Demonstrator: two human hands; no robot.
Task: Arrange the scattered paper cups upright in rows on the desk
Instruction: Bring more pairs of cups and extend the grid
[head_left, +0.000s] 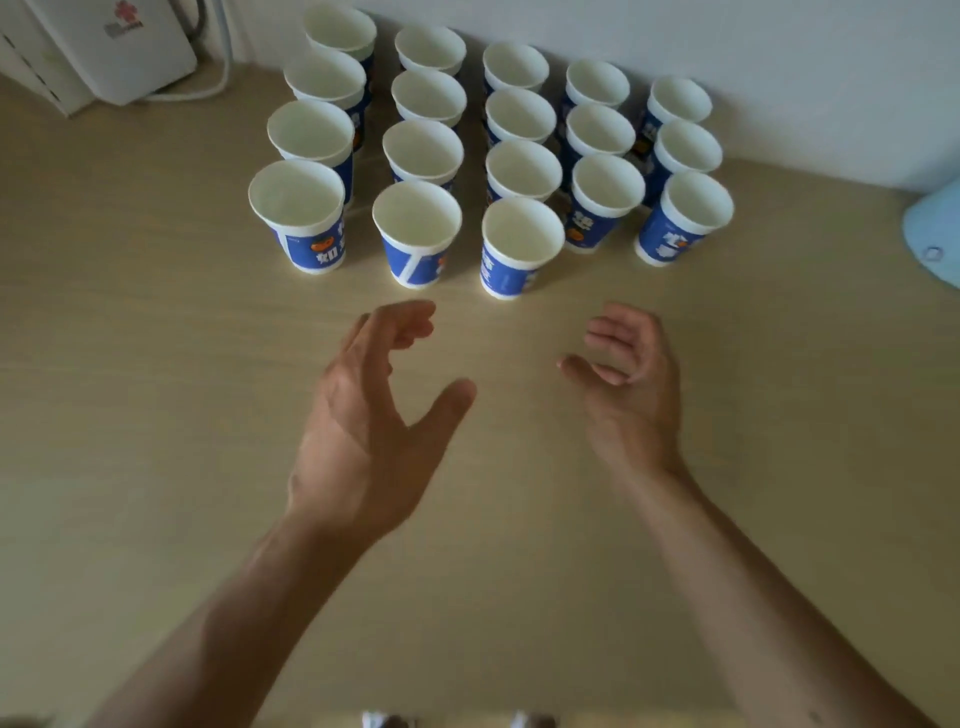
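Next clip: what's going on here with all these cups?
A person's left hand and right hand are open over the desk, just in front of the cups, holding nothing. Eighteen cups stand upright near the wall in five lines: three of four cups, two of three. No cup lies loose in view, so the arranging looks about done.

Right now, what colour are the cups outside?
Blue with white rims: cups, head view.
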